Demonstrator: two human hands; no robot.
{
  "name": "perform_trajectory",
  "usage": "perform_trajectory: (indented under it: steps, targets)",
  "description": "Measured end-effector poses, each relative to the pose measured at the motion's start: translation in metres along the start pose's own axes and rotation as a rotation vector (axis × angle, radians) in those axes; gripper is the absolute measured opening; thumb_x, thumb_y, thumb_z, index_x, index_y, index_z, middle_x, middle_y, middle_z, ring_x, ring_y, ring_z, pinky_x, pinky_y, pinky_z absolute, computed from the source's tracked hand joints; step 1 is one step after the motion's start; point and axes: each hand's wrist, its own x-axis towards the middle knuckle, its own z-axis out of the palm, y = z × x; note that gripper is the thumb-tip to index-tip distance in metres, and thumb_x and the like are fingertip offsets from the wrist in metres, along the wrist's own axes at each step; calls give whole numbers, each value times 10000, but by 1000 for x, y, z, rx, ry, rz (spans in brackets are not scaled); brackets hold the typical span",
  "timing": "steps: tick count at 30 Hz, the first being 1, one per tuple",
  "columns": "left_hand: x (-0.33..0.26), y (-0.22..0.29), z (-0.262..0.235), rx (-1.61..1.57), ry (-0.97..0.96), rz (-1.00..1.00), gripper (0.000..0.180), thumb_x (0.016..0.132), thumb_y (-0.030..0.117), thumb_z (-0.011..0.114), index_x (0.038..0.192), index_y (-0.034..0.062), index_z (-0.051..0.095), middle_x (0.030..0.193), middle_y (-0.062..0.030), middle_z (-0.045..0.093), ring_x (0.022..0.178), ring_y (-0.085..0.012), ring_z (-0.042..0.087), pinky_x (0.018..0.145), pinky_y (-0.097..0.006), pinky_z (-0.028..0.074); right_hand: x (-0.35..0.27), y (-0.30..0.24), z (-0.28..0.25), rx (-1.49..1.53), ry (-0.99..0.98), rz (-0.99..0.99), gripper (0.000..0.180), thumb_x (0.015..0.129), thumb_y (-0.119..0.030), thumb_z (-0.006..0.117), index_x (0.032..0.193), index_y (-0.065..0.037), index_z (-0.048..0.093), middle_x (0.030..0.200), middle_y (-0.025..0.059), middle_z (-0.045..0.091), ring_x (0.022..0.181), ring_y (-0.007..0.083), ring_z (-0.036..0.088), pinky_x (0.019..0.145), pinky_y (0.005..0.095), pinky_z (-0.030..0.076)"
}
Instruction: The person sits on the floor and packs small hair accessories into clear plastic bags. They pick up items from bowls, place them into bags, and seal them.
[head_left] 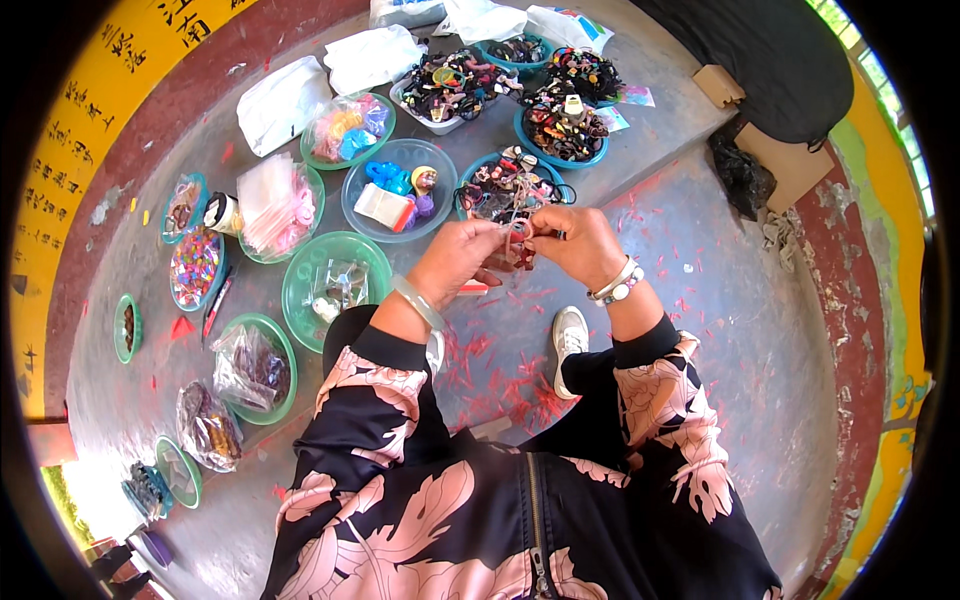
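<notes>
My left hand [462, 260] and my right hand [580, 246] meet in front of me, fingers pinched together. Between the fingertips is a small pink-and-red hair tie [519, 234], its finer parts too small to make out. Just beyond the hands stands a blue bowl [462, 208] of dark hair ties with small ornaments [510, 182]. A light bangle circles my left wrist, and a bracelet and a watch-like band sit on my right one. Part of a red-and-white thing [473, 288] shows under my left hand.
Left are a green bowl [292, 312] with clear packets, a clear bowl [352, 222] with a white box, and a bowl of colourful beads [197, 262]. More hair ties [455, 85] fill containers behind. Red scraps [500, 385] litter the floor by my shoes. A black bag [742, 172] lies right.
</notes>
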Motion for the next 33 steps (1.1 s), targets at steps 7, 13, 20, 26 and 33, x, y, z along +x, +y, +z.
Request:
perform_trajectory:
  steps: [7,13,20,26,33]
  targets:
    - [2,0,1,49,37,-39,302,912,277,476,996,5,578,942,-81,617,817,-188,652,543,-252,538,2,-12,5,38,38,-36,61,697,-69,647,754,-66,626,711,67,640,694,209,605,661,306,472]
    - [1,-3,1,-23,17,3,300,911,287,477,962,13,589,885,-71,626,796,-182,653,547,-253,531,5,-1,7,-150,44,-275,104,648,-57,666,741,-63,620,671,68,603,711,235,562,636,330,458]
    - [0,0,1,-16,93,23,296,909,285,481,974,21,597,867,-67,638,757,-157,645,576,-249,525,5,-1,8,-268,71,-319,91,626,-93,678,697,-52,638,995,123,591,962,307,520,806,393,423]
    - [1,-5,0,7,114,49,291,906,272,484,999,22,602,860,-38,640,726,-104,615,542,-222,490,1,7,10,-270,-58,-239,98,657,-137,684,728,-71,678,1215,167,513,1198,360,404,960,407,367]
    - [2,-5,0,56,117,91,311,908,290,492,1015,17,594,859,-46,639,697,-92,607,494,-200,469,3,9,10,-144,38,-140,102,665,-136,696,758,-96,685,1183,139,544,1205,324,411,968,395,366]
